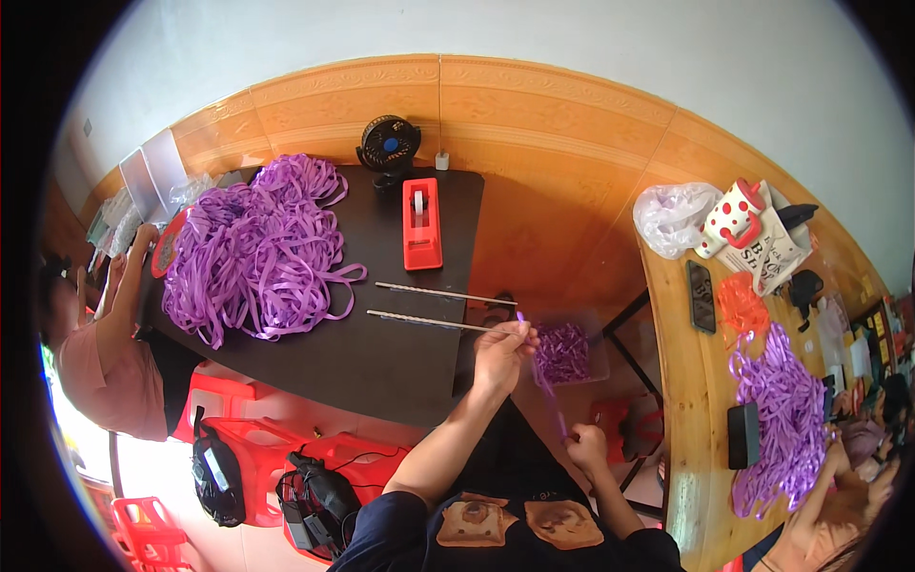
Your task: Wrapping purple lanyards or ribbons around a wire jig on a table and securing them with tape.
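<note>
A strip of purple ribbon (550, 396) runs between my two hands. My left hand (502, 355) is closed in a pinch on it beside the ends of two thin metal rods (429, 319), which reach out past the edge of the dark table (400, 372). Lower and to the right, my right hand (586, 446) is closed round the lower part of the ribbon. Behind the ribbon, below table height, a clear bin (596, 357) holds a heap of cut purple ribbons (562, 351).
On the dark table lie a large purple ribbon pile (257, 253), a red tape dispenser (422, 224) and a black fan (389, 145). A wooden table (691, 410) at right bears more ribbon (782, 419) and a phone (701, 296). People work at both sides. Red stools (253, 448) stand lower left.
</note>
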`<state>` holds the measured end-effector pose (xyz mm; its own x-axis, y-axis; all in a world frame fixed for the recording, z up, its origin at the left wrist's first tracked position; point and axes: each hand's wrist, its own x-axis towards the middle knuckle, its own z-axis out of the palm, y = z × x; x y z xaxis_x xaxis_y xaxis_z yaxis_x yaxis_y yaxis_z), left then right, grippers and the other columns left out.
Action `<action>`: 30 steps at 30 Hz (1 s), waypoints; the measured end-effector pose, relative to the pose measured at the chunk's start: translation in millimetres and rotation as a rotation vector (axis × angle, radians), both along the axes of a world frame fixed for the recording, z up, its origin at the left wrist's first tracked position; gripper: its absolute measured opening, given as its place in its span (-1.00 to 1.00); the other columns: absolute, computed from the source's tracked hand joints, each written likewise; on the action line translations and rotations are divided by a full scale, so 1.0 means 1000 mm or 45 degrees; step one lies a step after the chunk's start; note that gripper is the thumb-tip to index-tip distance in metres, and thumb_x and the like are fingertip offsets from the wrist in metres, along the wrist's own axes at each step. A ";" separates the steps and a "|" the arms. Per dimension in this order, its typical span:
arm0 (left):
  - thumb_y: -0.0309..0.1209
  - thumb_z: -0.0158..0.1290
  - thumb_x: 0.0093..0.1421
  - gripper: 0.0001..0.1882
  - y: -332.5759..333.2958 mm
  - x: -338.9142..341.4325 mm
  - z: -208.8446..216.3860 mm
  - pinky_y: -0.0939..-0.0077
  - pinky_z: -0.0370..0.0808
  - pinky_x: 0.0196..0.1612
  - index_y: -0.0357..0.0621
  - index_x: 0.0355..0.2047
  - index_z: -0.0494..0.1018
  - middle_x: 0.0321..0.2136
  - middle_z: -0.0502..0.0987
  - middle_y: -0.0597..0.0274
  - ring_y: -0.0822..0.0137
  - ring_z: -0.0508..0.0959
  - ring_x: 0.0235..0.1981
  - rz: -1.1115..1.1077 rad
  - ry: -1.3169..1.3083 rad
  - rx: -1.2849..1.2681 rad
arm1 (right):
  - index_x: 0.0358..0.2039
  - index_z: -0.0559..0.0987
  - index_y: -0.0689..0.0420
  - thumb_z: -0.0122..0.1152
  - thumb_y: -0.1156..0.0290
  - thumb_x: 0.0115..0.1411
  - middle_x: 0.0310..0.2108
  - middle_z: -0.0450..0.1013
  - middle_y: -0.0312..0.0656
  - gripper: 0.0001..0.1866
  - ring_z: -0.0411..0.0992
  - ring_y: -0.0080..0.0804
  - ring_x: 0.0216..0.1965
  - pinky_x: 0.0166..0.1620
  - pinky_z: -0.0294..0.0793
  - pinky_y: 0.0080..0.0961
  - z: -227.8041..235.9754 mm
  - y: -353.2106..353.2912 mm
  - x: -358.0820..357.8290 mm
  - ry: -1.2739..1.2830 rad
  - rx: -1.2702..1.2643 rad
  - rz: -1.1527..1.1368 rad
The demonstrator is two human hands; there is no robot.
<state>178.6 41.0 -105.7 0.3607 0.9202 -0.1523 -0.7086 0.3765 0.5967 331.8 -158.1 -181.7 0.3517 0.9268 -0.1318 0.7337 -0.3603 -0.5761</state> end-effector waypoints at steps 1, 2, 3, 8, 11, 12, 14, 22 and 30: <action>-0.55 0.04 0.20 -0.94 -0.002 0.001 -0.001 0.53 0.50 -0.36 -0.24 -0.40 0.51 -0.41 0.56 0.11 0.29 0.57 -0.39 -0.057 -0.022 -0.035 | -0.59 0.56 0.20 0.30 0.28 -0.07 -0.56 0.47 0.06 -0.77 0.47 0.01 -0.46 -0.37 0.44 -0.18 -0.002 -0.003 0.004 -0.005 0.004 0.005; -0.54 0.01 0.21 -0.91 -0.007 0.002 -0.002 0.54 0.48 -0.38 -0.24 -0.40 0.51 -0.42 0.56 0.12 0.29 0.56 -0.41 -0.120 -0.026 -0.041 | -0.59 0.56 0.20 0.30 0.28 -0.07 -0.56 0.47 0.06 -0.77 0.47 0.01 -0.46 -0.37 0.44 -0.18 -0.017 -0.010 0.010 -0.005 0.002 -0.008; -0.54 0.01 0.21 -0.91 -0.013 0.001 -0.004 0.54 0.48 -0.38 -0.24 -0.40 0.51 -0.42 0.56 0.12 0.29 0.56 -0.41 -0.132 -0.025 -0.043 | -0.55 0.58 0.21 0.32 0.28 -0.07 -0.56 0.48 0.04 -0.77 0.49 -0.06 -0.47 -0.36 0.45 -0.23 -0.038 -0.016 0.016 0.059 -0.090 -0.019; -0.48 -0.01 0.26 -0.85 -0.036 -0.026 0.012 0.62 0.45 -0.41 -0.32 -0.33 0.50 -0.46 0.54 0.17 0.39 0.54 -0.44 -0.633 0.121 0.054 | -0.25 0.58 0.24 0.32 0.45 0.00 -0.39 0.54 -0.15 -0.73 0.48 -0.43 -0.34 -0.24 0.45 -0.47 -0.067 -0.018 0.033 0.413 0.125 -0.054; -0.45 0.02 0.25 -0.84 -0.047 -0.047 0.024 0.65 0.47 -0.42 -0.32 -0.31 0.51 -0.46 0.55 0.18 0.41 0.55 -0.45 -0.740 0.180 0.062 | -0.04 0.50 0.23 0.16 0.61 0.08 -0.04 0.44 -0.12 -0.62 0.40 -0.37 -0.03 0.04 0.35 -0.46 0.027 0.032 0.010 0.911 0.543 0.026; -0.45 0.03 0.24 -0.84 -0.050 -0.053 0.029 0.66 0.47 -0.42 -0.32 -0.30 0.51 -0.46 0.56 0.18 0.42 0.56 -0.45 -0.818 0.196 0.066 | -0.03 0.49 0.24 0.13 0.64 0.09 -0.03 0.43 -0.12 -0.62 0.38 -0.35 -0.01 0.06 0.33 -0.45 0.073 0.046 -0.003 1.119 0.646 0.161; -0.44 0.04 0.24 -0.84 -0.057 -0.059 0.039 0.67 0.47 -0.44 -0.31 -0.29 0.52 -0.46 0.56 0.19 0.43 0.56 -0.46 -0.855 0.192 0.059 | -0.02 0.48 0.25 0.10 0.67 0.10 -0.02 0.41 -0.11 -0.62 0.37 -0.34 0.01 0.07 0.32 -0.43 0.120 0.069 -0.012 1.328 0.751 0.298; -0.47 0.03 0.23 -0.82 -0.063 -0.079 0.055 0.66 0.47 -0.45 -0.37 -0.29 0.51 -0.50 0.55 0.11 0.37 0.56 -0.49 -0.924 0.095 0.014 | -0.36 0.58 0.28 0.23 0.68 0.03 -0.43 0.45 -0.18 -0.87 0.43 -0.41 -0.39 -0.32 0.40 -0.56 0.149 0.092 -0.020 1.207 0.545 0.957; -0.40 0.04 0.24 -0.79 -0.060 -0.085 0.065 0.69 0.43 -0.50 -0.34 -0.26 0.53 -0.56 0.51 0.21 0.45 0.52 -0.53 -1.133 0.069 -0.083 | -0.38 0.60 0.16 0.29 0.62 -0.09 -0.51 0.43 -0.33 -0.80 0.40 -0.44 -0.45 -0.36 0.24 -0.52 0.170 0.091 -0.029 0.501 0.925 1.096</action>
<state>93.1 -18.7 -40.8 0.9279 0.2918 -0.2322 -0.1092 0.8080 0.5790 303.2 -67.4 -11.7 -0.3692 0.7403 0.5618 0.3017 0.6672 -0.6810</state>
